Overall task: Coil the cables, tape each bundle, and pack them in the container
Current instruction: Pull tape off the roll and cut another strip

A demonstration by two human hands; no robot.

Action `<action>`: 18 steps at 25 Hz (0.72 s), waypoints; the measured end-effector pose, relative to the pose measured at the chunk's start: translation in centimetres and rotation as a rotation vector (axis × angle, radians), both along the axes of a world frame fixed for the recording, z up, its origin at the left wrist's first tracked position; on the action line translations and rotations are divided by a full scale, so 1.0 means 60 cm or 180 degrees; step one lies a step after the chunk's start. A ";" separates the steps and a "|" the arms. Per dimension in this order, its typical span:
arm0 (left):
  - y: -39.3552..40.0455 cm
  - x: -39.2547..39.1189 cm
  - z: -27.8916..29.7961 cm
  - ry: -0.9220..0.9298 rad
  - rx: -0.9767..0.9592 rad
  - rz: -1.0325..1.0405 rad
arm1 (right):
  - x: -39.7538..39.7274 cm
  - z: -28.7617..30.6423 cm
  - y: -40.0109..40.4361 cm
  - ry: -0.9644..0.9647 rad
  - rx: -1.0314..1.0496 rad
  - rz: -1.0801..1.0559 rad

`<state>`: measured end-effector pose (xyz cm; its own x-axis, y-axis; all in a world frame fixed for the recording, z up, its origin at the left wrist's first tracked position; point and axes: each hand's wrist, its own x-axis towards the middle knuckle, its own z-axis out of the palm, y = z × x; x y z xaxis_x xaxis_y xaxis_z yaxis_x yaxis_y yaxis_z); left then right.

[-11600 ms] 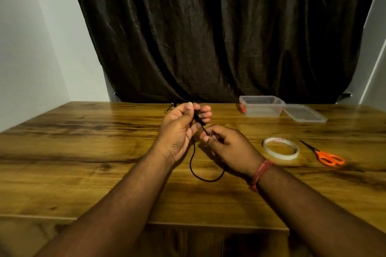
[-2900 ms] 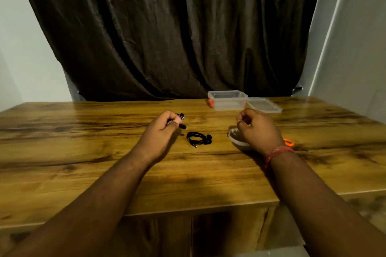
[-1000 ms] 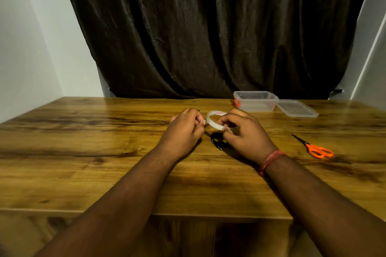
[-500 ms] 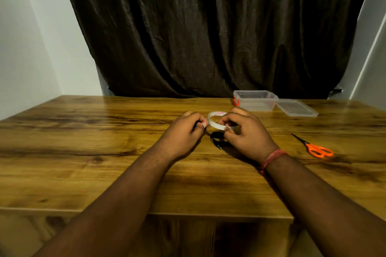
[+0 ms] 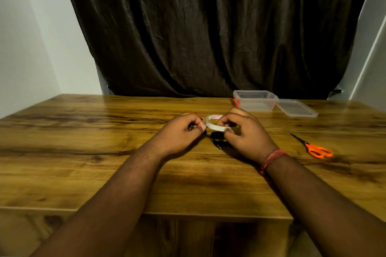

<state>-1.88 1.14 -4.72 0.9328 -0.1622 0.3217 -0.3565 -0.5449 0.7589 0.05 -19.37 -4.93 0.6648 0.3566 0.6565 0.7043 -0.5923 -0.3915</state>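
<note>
My right hand [image 5: 243, 133] holds a white roll of clear tape [image 5: 212, 123] just above the table's middle. My left hand [image 5: 181, 133] pinches at the roll's left edge with thumb and forefinger; something small and black shows between its fingers, too small to name. A coiled black cable [image 5: 217, 141] lies on the wood right under the roll, partly hidden by my right hand. The clear plastic container [image 5: 254, 100] stands open at the back right, with something orange at its left wall.
The container's clear lid [image 5: 296, 108] lies flat beside it on the right. Orange-handled scissors [image 5: 313, 148] rest on the table to the right of my right hand. A dark curtain hangs behind the wooden table [image 5: 83, 142].
Since 2.9 s ago my right hand lifted the tape roll and brought it over the coiled cable; my left hand came to the roll's edge. In the last second both hands barely moved.
</note>
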 end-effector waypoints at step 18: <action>-0.005 0.001 -0.002 -0.0241 0.0137 -0.0084 | 0.006 0.001 -0.010 -0.0013 -0.0302 -0.0126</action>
<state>-1.80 0.82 -4.87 0.9013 -0.2016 0.3833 -0.4266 -0.5662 0.7052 0.39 -19.94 -4.86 0.6770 0.3907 0.6237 0.6810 -0.6538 -0.3296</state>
